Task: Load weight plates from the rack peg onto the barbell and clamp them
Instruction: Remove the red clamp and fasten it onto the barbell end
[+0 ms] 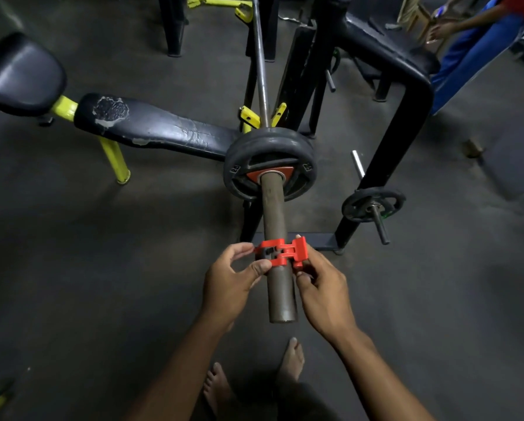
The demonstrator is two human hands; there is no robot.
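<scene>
This is a gym, a worn and dim weight room. A padded bench (151, 129) with cracked black cover and yellow legs stands on the dark rubber floor (102, 268). A barbell (277, 238) rests across yellow hooks on a black steel rack (406, 95), with round weight plates (269, 159) slid onto its thick end. A smaller plate (373, 205) hangs on a peg low on the rack. More black and yellow frames stand at the back. The person at the bar is barefoot, and someone in blue trousers (473, 56) stands off to the right.
</scene>
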